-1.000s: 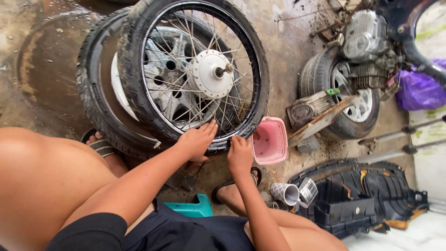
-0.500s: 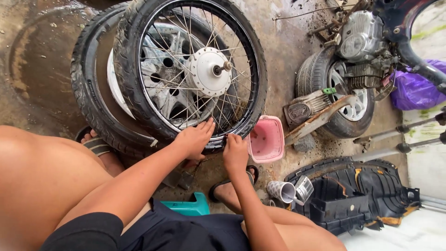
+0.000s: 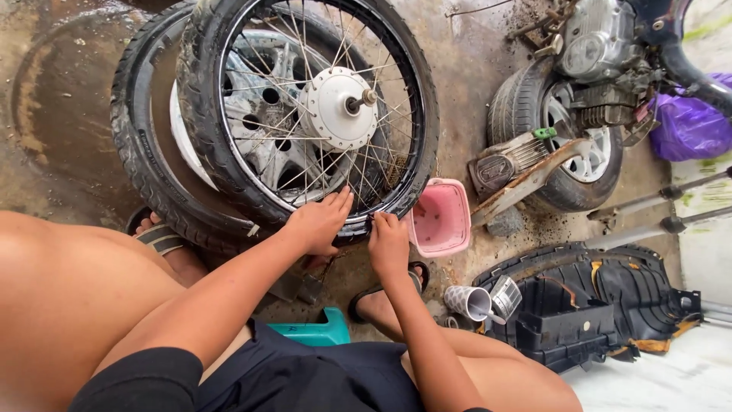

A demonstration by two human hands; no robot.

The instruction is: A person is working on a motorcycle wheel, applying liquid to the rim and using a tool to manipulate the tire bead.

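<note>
A: Where are the hands?

B: Both sit on the lower edge of the spoked wheel (image 3: 309, 114), which stands upright on the wet floor (image 3: 69, 99) against a bare tyre (image 3: 145, 175) and a hubcap (image 3: 259, 145). The left hand (image 3: 319, 223) lies flat, fingers spread over tyre and rim. The right hand (image 3: 387, 243) is curled close at the rim just beside it; whether it pinches anything I cannot tell.

A: So which step is this?

B: I judge it to be working the tyre's edge at the rim, pressing or seating it at that one spot. A further move would call for firm thumb pressure while the other hand steadies the wheel against rolling.

A: Anything near?

B: A pink tub (image 3: 438, 217) just right of the hands, a teal stool (image 3: 316, 329) under the person, a metal cup (image 3: 469, 302) by the sandalled foot (image 3: 389, 294), and a second small wheel (image 3: 557, 145) well apart.

A: Changed from a second ago?

B: Little. The hands keep the same place on the rim; the right has edged slightly closer to the left, and the view has tilted a touch.
</note>
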